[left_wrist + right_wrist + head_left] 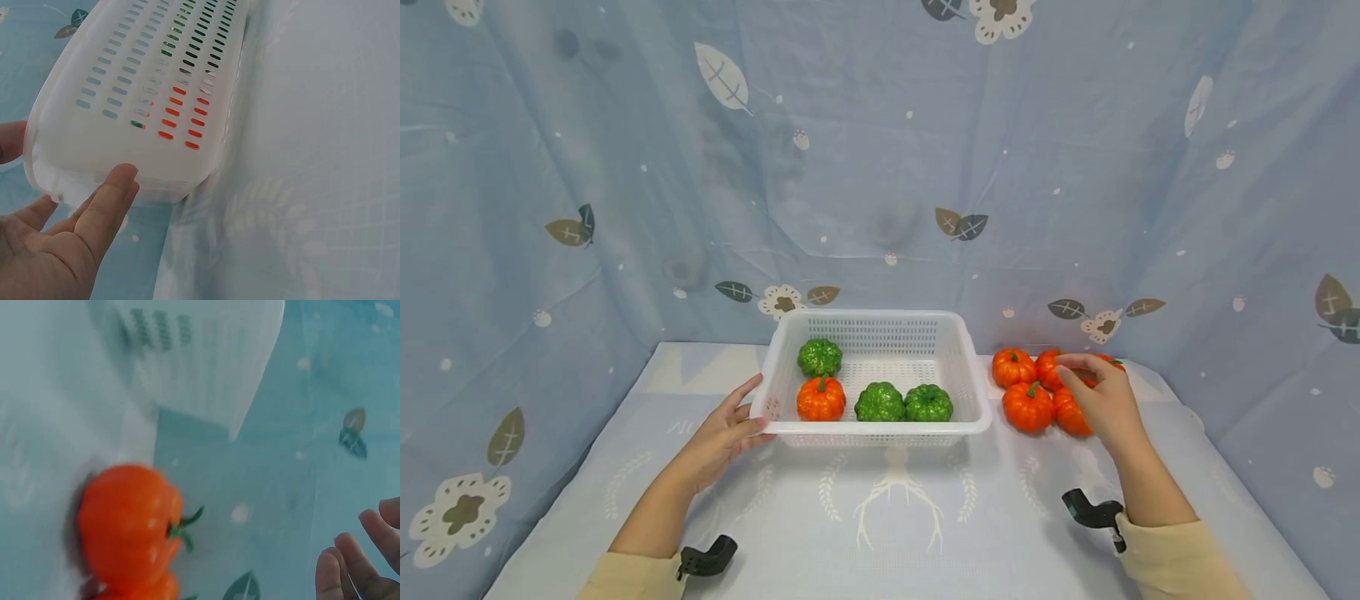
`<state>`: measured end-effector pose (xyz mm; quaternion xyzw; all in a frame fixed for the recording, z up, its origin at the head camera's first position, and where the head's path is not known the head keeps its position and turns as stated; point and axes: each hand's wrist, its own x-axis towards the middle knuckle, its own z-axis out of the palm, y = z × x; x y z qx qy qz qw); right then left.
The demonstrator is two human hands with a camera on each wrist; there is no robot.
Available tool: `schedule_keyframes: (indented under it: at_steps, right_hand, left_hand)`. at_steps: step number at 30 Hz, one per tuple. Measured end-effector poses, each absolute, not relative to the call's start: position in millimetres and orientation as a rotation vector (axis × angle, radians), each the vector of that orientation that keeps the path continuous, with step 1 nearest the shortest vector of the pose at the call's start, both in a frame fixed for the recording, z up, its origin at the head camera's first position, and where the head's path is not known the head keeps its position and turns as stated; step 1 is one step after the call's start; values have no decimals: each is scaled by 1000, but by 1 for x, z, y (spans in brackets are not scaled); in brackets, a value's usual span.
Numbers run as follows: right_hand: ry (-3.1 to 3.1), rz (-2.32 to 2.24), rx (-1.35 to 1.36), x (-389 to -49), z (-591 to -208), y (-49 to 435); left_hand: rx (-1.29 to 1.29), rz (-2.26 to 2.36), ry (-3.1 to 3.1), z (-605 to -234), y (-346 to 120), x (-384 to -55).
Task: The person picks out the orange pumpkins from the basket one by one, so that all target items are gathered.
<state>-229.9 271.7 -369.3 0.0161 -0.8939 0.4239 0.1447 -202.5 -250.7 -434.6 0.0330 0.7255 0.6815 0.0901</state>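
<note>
A white perforated plastic basket (880,427) holds several green mini pumpkins (880,402) and an orange mini pumpkin (821,399). My left hand (724,437) is at the basket's left front corner, its fairly straight fingers touching the rim and wall. In the left wrist view, fingertips (122,174) lie against the slotted wall. Over a cluster of orange mini pumpkins (1028,407) right of the basket, my right hand (1103,400) hovers with thumb and fingers apart, holding nothing. It partly hides the rear pumpkins. The right wrist view shows its fingers (353,559) loosely bent beside an orange pumpkin (128,525).
A white patterned cloth (895,517) covers the table. Blue curtains (865,167) with leaf and flower prints stand behind and at both sides. Black wrist devices (709,557) are worn at both cream sleeves (1176,558).
</note>
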Motion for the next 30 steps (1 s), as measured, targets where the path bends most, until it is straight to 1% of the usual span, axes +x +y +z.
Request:
schedule_keyframes:
  at_steps: [8, 13, 20, 30]
  right_hand:
    - [-2550, 1328, 174, -237, -357, 224]
    - [-2480, 1412, 340, -247, -357, 189]
    - [-2455, 1498, 513, -259, -364, 139]
    - [-2557, 1511, 610, -271, -375, 74]
  left_hand:
    - [92, 2029, 2152, -434, -250, -203]
    - [79, 2021, 2164, -434, -250, -204]
    - [92, 2023, 2157, -435, -250, -204]
    - [97, 2019, 2169, -435, -250, -203]
